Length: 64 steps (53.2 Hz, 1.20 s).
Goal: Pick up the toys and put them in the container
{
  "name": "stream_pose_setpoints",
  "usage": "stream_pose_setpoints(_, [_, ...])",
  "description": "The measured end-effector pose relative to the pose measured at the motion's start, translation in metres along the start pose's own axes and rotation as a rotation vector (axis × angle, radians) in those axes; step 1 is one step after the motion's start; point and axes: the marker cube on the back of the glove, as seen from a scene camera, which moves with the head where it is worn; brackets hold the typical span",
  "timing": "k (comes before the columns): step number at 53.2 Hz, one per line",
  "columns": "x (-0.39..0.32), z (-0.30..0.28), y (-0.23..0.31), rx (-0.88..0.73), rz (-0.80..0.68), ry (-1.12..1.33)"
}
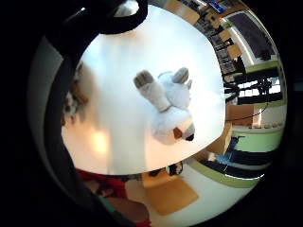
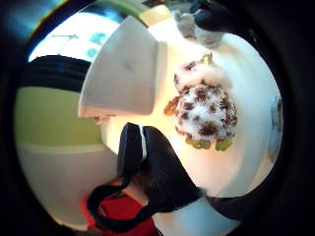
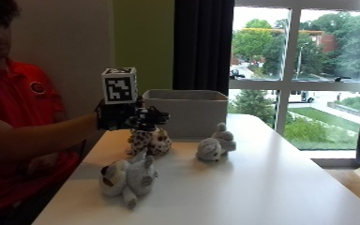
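Three plush toys lie on the white table (image 3: 261, 187). A brown-spotted plush (image 3: 149, 141) sits just in front of the grey fabric container (image 3: 187, 111). My gloved right hand (image 3: 132, 117) hovers right above this toy, fingers stretched out and holding nothing. In the thumb side palm view the spotted plush (image 2: 206, 106) lies beside the container (image 2: 125, 73). A small grey plush (image 3: 216, 145) rests to the right of it. A white and grey dog plush (image 3: 129, 177) lies nearer the table's front, and the little finger side palm view shows this dog plush (image 1: 168, 107) on its side.
The container stands at the table's far end by the wall and a dark curtain (image 3: 204, 44). A large window (image 3: 304, 70) fills the right. The table's right half (image 3: 292, 154) is bare white surface. The person's red-sleeved arm (image 3: 24, 140) reaches in from the left.
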Motion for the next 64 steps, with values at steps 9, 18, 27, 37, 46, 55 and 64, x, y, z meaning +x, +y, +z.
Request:
stream_pose_setpoints(9, [-0.006, 0.009, -0.004, -0.012, -0.006, -0.008])
stream_pose_setpoints(18, [-0.014, 0.023, -0.010, -0.018, -0.029, -0.040])
stream_pose_setpoints(27, [-0.020, 0.042, -0.018, -0.084, 0.001, -0.036])
stream_pose_setpoints(37, [-0.035, 0.075, -0.023, -0.229, -0.003, -0.019])
stream_pose_setpoints(46, [-0.042, 0.082, -0.024, -0.232, 0.001, 0.068])
stream_pose_setpoints(55, [-0.049, 0.080, -0.031, -0.115, 0.025, 0.091])
stream_pose_setpoints(64, [-0.045, 0.076, -0.046, -0.008, 0.039, 0.128])
